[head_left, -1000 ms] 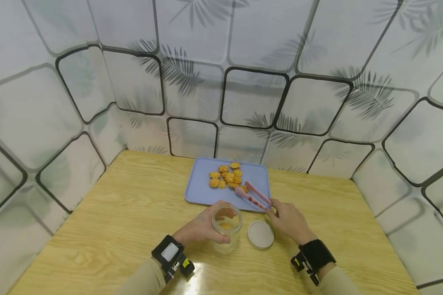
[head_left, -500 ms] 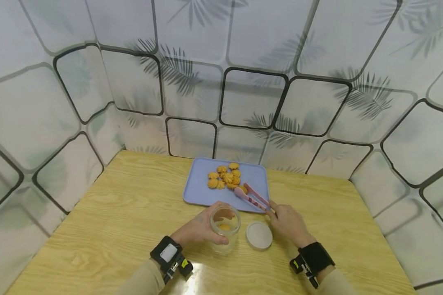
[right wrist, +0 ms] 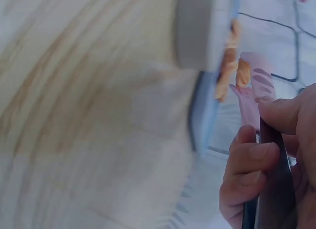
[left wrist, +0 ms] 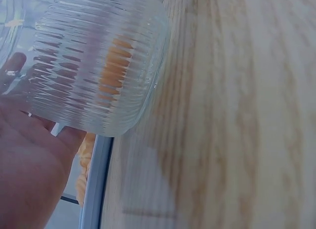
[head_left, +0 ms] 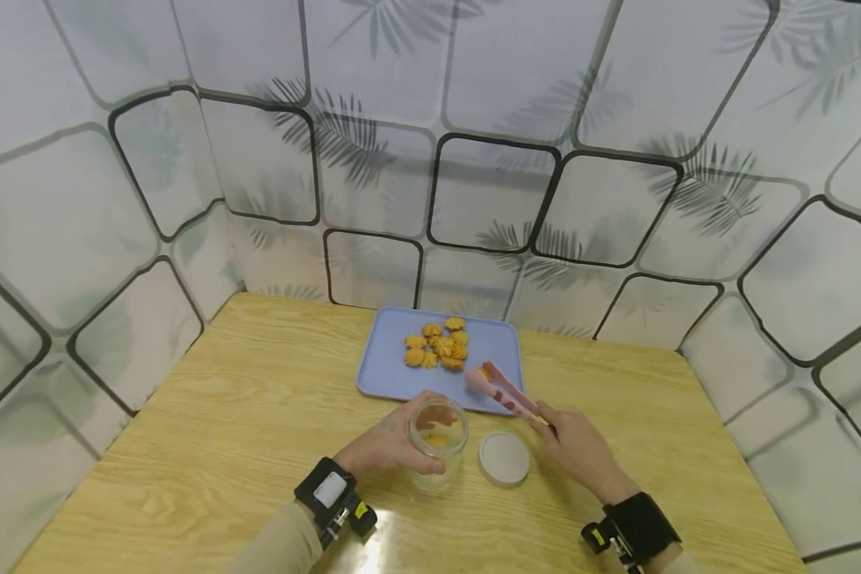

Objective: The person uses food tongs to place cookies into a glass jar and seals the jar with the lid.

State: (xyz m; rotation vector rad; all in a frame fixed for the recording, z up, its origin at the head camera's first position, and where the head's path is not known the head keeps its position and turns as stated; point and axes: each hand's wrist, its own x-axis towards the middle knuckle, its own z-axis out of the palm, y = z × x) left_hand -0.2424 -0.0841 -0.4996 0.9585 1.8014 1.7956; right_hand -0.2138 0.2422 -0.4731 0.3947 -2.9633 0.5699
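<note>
My left hand (head_left: 387, 441) grips a clear glass jar (head_left: 436, 477) from its left side, fingers behind and thumb in front. Through the ribbed wall in the left wrist view, a golden cookie (left wrist: 116, 68) shows inside. In my right hand (head_left: 577, 450) is a pair of pink tongs (head_left: 509, 396), squeezed between thumb and fingers over the tray's front right corner. Their tips pinch another cookie (right wrist: 243, 73), seen best in the right wrist view. Several ridged cookies (head_left: 441, 344) lie heaped on the blue tray (head_left: 383, 379) beyond both hands.
A round white lid (head_left: 504, 458) lies flat on the wood-grain table (head_left: 258, 399), between jar and right hand. Behind the tray, a patterned cloth wall (head_left: 373, 267) closes off the back and sides.
The tongs have closed on the cookie at the pile's right edge and drawn it away from the others. My right hand has shifted right and toward me; the jar stays in place.
</note>
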